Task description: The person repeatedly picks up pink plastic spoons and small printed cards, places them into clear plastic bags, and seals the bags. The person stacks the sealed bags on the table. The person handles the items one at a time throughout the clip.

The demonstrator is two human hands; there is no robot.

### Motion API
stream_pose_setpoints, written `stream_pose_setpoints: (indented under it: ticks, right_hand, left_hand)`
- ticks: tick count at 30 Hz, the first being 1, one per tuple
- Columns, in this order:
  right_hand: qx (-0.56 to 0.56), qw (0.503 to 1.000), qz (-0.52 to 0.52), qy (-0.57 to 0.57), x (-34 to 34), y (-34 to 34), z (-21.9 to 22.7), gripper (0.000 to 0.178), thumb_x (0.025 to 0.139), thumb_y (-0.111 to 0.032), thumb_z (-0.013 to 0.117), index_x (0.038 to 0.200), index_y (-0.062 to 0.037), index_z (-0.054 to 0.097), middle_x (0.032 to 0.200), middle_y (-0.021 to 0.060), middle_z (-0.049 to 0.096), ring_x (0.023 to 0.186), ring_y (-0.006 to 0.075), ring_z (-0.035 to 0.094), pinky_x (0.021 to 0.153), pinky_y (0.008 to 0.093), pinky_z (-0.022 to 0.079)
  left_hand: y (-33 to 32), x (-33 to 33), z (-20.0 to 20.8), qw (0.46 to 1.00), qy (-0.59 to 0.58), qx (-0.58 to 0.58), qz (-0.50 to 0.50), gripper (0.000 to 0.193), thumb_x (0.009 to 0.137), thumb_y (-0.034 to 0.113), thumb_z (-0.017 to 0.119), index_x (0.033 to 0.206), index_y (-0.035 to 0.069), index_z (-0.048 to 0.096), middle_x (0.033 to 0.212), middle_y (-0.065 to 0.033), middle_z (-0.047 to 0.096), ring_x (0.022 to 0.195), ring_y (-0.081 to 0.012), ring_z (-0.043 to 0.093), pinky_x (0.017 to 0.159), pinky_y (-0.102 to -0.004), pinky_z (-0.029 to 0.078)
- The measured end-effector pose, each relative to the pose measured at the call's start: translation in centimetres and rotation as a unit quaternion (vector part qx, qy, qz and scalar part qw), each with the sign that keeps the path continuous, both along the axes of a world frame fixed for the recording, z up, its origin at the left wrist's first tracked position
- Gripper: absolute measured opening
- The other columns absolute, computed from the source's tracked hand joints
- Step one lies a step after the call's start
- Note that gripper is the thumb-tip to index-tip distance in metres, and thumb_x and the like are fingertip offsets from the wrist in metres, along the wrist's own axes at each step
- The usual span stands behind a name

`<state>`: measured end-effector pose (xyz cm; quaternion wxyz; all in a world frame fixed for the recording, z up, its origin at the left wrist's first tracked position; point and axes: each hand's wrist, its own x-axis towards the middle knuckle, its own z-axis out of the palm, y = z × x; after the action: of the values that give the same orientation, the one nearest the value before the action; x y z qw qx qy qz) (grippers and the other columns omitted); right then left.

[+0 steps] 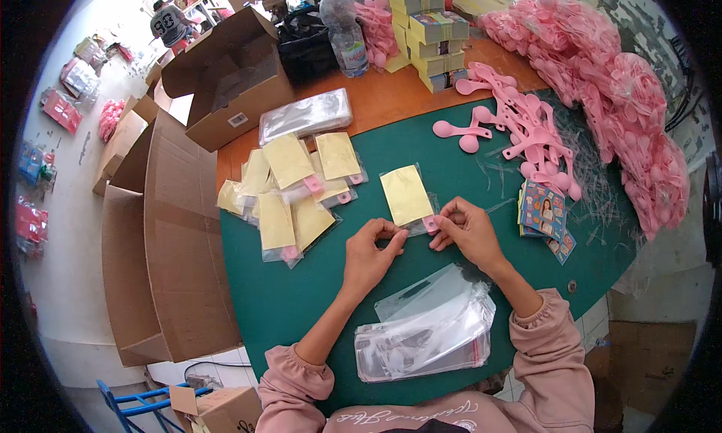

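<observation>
A clear plastic bag [423, 227] with a pale yellow card [406, 195] in it lies in front of me on the green mat. The pink end of a spoon [430, 224] shows at the bag's lower right corner. My left hand [374, 254] pinches the bag's near edge between thumb and forefinger. At the corner by the pink end, my right hand [468, 231] has its thumb and fingers closed on the bag. Nearer to me rests a loose stack of clear bags [425, 339]. Several filled bags [289, 196] are heaped to the left.
Loose pink spoons [534, 136] and printed cards [543, 211] lie to the right. Bagged pink spoons [602, 87] line the far right edge. Card stacks [436, 38], a water bottle [344, 31] and an open carton [226, 80] stand behind. A person [170, 25] is far left.
</observation>
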<state>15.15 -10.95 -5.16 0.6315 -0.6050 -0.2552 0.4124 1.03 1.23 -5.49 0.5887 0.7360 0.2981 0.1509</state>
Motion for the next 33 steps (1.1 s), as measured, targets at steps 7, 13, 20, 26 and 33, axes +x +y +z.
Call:
stream_pose_setpoints:
  ticks: [7, 13, 20, 26, 33]
  right_hand:
    - [-0.019, 0.999, -0.038, -0.031, -0.4, 0.3, 0.9, 0.014, 0.083, -0.005, 0.055, 0.085, 0.0020, 0.044, 0.067, 0.0148, 0.060, 0.052, 0.0174, 0.061, 0.042, 0.0252, 0.049]
    - [-0.040, 0.999, -0.015, -0.025, -0.4, 0.4, 1.0, 0.009, 0.084, -0.005, 0.053, 0.089, -0.0004, 0.046, 0.068, 0.0130, 0.059, 0.051, 0.0157, 0.060, 0.042, 0.0229, 0.048]
    - [-0.022, 0.999, -0.028, -0.032, -0.6, 0.2, 0.3, 0.029, 0.084, -0.005, 0.052, 0.113, -0.0008, 0.053, 0.071, 0.0133, 0.060, 0.052, 0.0160, 0.061, 0.042, 0.0235, 0.049]
    - [-0.118, 0.931, 0.048, -0.342, 1.9, 2.1, 2.2, 0.028, 0.082, -0.007, 0.051, 0.109, 0.0010, 0.055, 0.078, 0.0146, 0.060, 0.061, 0.0208, 0.059, 0.053, 0.0302, 0.048]
    - [-0.224, 0.622, -0.114, -0.741, 12.7, 5.2, 0.8, 0.013, 0.075, -0.004, 0.051, 0.084, -0.0042, 0.060, 0.084, 0.0136, 0.058, 0.085, 0.0296, 0.055, 0.069, 0.0409, 0.043]
  left_hand:
    - [-0.2, 0.2, -0.1, 0.994, -0.078, -0.064, 0.035, 0.016, 0.081, 0.004, 0.059, 0.082, 0.004, 0.043, 0.081, -0.0025, 0.054, 0.079, -0.0082, 0.055, 0.058, -0.0205, 0.048]
    - [-0.1, 0.0, -1.0, 0.995, -0.070, -0.065, 0.020, 0.012, 0.080, 0.006, 0.060, 0.082, 0.001, 0.049, 0.081, -0.0023, 0.054, 0.080, -0.0075, 0.056, 0.058, -0.0220, 0.052]
    - [-0.4, 0.0, -0.1, 0.999, -0.036, 0.001, -0.004, 0.038, 0.080, 0.001, 0.057, 0.117, 0.008, 0.051, 0.106, -0.0052, 0.053, 0.085, -0.0109, 0.054, 0.057, -0.0201, 0.048]
    - [2.5, -1.2, 1.4, 0.993, -0.069, 0.096, 0.023, 0.043, 0.078, 0.000, 0.057, 0.119, 0.007, 0.048, 0.103, -0.0087, 0.050, 0.085, -0.0142, 0.055, 0.056, -0.0223, 0.051]
    - [8.4, -5.3, 5.2, 0.798, 0.133, 0.573, 0.132, 0.039, 0.078, 0.012, 0.060, 0.115, 0.003, 0.052, 0.115, -0.0196, 0.046, 0.100, -0.0309, 0.049, 0.080, -0.0394, 0.042]
